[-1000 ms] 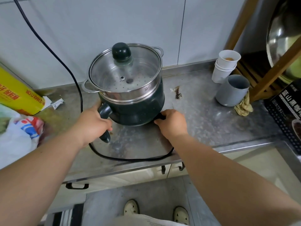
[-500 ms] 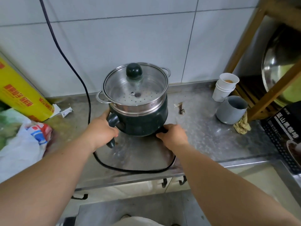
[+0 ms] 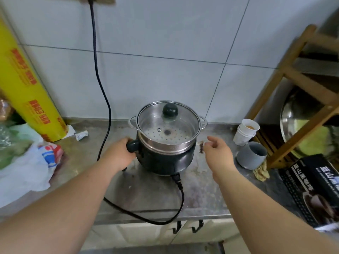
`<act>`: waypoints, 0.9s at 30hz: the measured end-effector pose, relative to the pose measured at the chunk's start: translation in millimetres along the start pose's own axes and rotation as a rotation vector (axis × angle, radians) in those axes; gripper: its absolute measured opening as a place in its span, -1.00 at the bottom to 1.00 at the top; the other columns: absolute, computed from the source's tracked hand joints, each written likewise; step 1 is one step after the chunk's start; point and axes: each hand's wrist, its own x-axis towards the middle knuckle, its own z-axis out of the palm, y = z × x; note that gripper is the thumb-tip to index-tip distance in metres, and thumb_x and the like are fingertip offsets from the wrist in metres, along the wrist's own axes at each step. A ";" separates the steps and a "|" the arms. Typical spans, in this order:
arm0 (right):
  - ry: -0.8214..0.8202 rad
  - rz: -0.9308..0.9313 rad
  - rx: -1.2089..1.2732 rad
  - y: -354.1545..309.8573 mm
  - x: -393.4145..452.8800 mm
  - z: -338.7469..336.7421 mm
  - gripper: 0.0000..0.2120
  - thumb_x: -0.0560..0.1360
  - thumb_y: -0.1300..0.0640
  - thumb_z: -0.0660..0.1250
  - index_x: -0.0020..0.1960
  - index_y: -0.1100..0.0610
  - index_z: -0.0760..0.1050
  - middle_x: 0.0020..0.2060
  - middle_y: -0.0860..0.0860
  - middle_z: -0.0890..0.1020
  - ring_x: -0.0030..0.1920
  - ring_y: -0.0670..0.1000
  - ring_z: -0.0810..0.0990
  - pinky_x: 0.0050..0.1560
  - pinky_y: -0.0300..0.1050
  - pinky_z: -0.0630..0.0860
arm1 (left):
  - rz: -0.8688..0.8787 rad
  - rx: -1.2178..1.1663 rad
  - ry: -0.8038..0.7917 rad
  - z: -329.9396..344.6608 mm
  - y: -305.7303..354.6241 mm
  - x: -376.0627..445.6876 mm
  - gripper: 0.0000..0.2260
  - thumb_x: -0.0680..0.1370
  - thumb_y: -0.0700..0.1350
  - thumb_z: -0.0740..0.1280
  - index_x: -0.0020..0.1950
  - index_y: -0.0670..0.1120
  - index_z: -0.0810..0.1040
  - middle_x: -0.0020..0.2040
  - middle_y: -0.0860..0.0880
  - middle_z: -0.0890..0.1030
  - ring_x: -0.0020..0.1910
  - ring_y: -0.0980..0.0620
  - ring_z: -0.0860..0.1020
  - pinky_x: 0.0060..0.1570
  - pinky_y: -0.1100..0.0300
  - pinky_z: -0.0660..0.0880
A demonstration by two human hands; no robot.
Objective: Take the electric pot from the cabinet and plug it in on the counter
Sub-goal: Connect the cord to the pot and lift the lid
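Gripping round glossy pot (image 3: 165, 158) handle

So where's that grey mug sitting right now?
In the head view the grey mug stands on the steel counter at the right, just in front of the stacked paper cups, beside the wooden rack, right of the electric pot.

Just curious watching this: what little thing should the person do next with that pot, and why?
Probably let go with the left hand. The electric pot sits flat on the counter, its cord joins the base and climbs the wall, and the right hand hangs open, touching nothing.
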 end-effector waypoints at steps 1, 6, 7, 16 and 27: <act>-0.007 0.008 0.004 -3.4 0.4 2.3 -0.75 0.49 0.19 0.19 0.15 0.05 0.47 -0.17 -0.07 0.56 -0.24 -0.11 0.48 -0.30 -0.26 0.37 | -0.018 -0.016 0.017 1.7 -1.2 -1.2 -0.90 0.38 -0.11 0.37 -0.17 0.02 0.48 -0.24 -0.03 0.58 -0.35 0.02 0.51 -0.45 0.23 0.36; 0.036 -0.011 -0.010 0.1 -28.0 7.8 -0.71 0.41 0.33 0.16 -0.34 0.02 0.48 -0.39 0.02 0.55 -0.39 0.00 0.45 -0.48 -0.22 0.34 | -0.122 -0.228 0.108 10.2 1.3 -7.7 -0.94 0.28 -0.13 0.25 -0.31 0.03 0.42 -0.43 -0.07 0.52 -0.48 -0.09 0.47 -0.47 0.17 0.38; -0.043 -0.059 -0.012 0.3 -38.3 8.7 -0.66 0.38 0.36 0.14 -0.41 0.02 0.48 -0.47 -0.01 0.53 -0.46 -0.04 0.43 -0.51 -0.25 0.32 | -0.133 -0.257 0.125 10.4 3.0 -9.0 -0.94 0.25 -0.12 0.23 -0.32 0.04 0.42 -0.44 -0.06 0.51 -0.50 -0.08 0.44 -0.49 0.19 0.35; -1.027 0.038 -0.336 -19.1 -107.8 60.1 -0.67 0.52 0.31 0.10 0.21 0.14 0.49 -0.03 0.10 0.65 -0.46 -0.11 0.56 -0.37 -0.27 0.55 | -0.048 -0.363 0.215 -21.5 49.8 -11.2 -0.86 0.31 -0.26 0.27 -0.28 -0.01 0.44 -0.34 -0.06 0.52 -0.41 -0.04 0.45 -0.49 0.23 0.29; -0.960 0.119 -0.615 -1.7 -83.9 84.4 -0.89 0.48 0.10 0.23 -0.22 0.06 0.40 -0.28 0.03 0.48 -0.26 0.02 0.45 -0.22 -0.12 0.38 | -0.075 -0.484 0.352 -77.8 98.3 -22.9 -0.82 0.36 -0.29 0.33 -0.14 -0.04 0.48 -0.26 -0.05 0.52 -0.30 0.02 0.45 -0.45 0.23 0.29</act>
